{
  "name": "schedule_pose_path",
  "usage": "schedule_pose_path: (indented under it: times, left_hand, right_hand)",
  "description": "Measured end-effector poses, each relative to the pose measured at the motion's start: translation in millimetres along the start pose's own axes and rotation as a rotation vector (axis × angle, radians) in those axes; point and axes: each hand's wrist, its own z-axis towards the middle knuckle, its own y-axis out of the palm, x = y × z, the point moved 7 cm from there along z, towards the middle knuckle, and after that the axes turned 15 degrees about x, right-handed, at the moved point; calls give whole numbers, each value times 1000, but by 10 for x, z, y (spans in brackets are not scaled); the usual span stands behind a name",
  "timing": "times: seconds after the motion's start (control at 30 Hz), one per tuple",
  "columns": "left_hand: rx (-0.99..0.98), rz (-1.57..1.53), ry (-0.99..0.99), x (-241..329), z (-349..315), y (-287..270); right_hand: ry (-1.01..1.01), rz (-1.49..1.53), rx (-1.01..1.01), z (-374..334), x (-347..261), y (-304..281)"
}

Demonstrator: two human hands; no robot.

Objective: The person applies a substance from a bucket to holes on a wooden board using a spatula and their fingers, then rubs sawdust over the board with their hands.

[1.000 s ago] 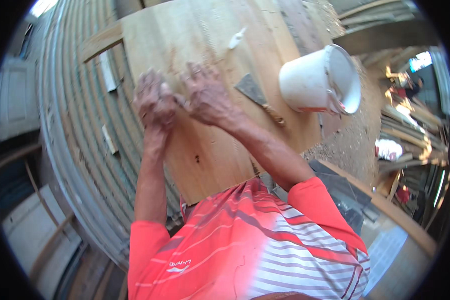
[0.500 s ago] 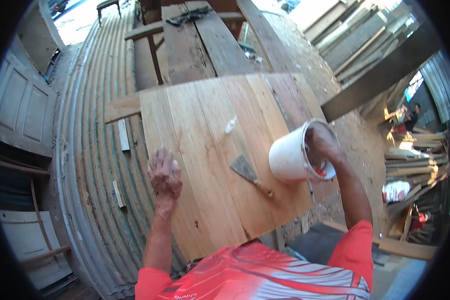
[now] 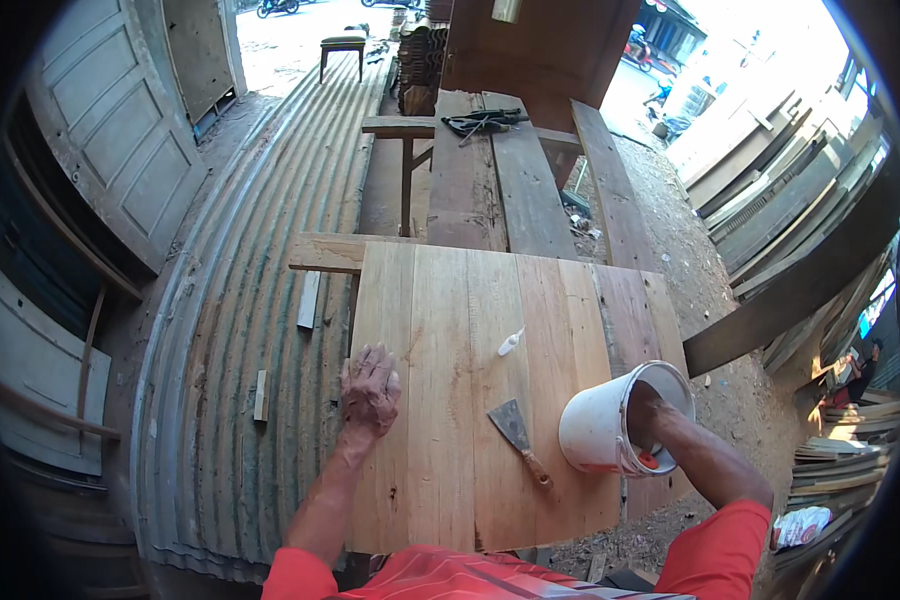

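Observation:
My left hand (image 3: pixel 371 388) lies flat with its fingers stretched out on the left edge of a panel of joined wooden boards (image 3: pixel 438 420). My right hand (image 3: pixel 654 416) reaches into a tilted white bucket (image 3: pixel 592 428) at the panel's right side. The bucket wall hides the fingers of that hand, so what they hold does not show. Something orange-red (image 3: pixel 648 460) is visible inside the bucket's mouth. Between my hands rests a putty knife (image 3: pixel 518 440) with a wooden handle, its blade pointing away from me. Farther off lies a small white pointed tube (image 3: pixel 510 343).
Ridged corrugated sheeting (image 3: pixel 270 300) runs along the left, with small wood offcuts (image 3: pixel 260 395) on it. Beyond the panel, rough planks (image 3: pixel 467 180) carry a dark tool (image 3: pixel 483 121). A broad dark plank (image 3: pixel 790 300) juts in from the right. Stacked timber (image 3: pixel 810 190) stands behind it.
The view has tilted upward, so the panel and bucket sit lower in the picture. My right hand is still inside the bucket, and my left hand stays on the panel's edge.

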Motion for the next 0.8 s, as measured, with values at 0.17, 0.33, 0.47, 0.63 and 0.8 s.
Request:
schedule_pose_path:
  times: [0.17, 0.33, 0.47, 0.63, 0.8]
  left_hand:
    - [-2, -7, -37, 38, 0, -12]
    - [40, 10, -9, 103, 56, -100]
    - [11, -3, -32, 62, -18, 15]
    - [84, 1, 3, 5, 16, -43]
    - [103, 12, 31, -42, 6, 9]
  right_hand:
    - [9, 28, -23, 35, 60, 53]
    - [-13, 26, -5, 37, 96, -6]
    - [-27, 15, 48, -75, 169, 10]
    - [-37, -112, 290, -195, 214, -191]
    - [-12, -416, 767, -629, 242, -619]
